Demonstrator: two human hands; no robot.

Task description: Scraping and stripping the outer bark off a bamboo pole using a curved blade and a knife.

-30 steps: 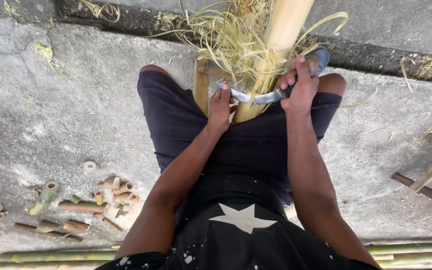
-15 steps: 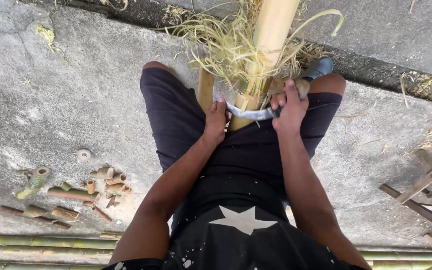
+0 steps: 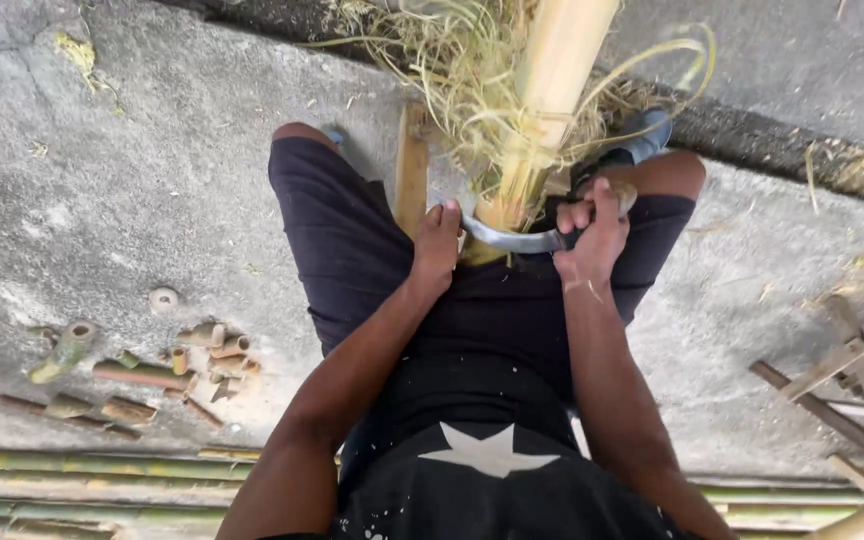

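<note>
A thick yellow bamboo pole (image 3: 552, 90) runs from between my knees up and away, with pale shavings (image 3: 452, 70) curling around it. A curved metal blade (image 3: 512, 238) lies across the pole's near end. My left hand (image 3: 438, 245) grips the blade's left end. My right hand (image 3: 592, 232) is closed around its wooden handle on the right. Both hands sit just above my lap, over dark shorts (image 3: 352, 250).
Short cut bamboo pieces (image 3: 142, 370) lie scattered on the concrete to the left. Long green bamboo poles (image 3: 102, 480) lie along the bottom edge. A wooden frame (image 3: 852, 390) stands at the right. A flat wooden slat (image 3: 412, 165) lies beside the pole.
Both hands and the blade have slid down the pole toward my lap. The view has shifted slightly, and more shavings hang around the pole.
</note>
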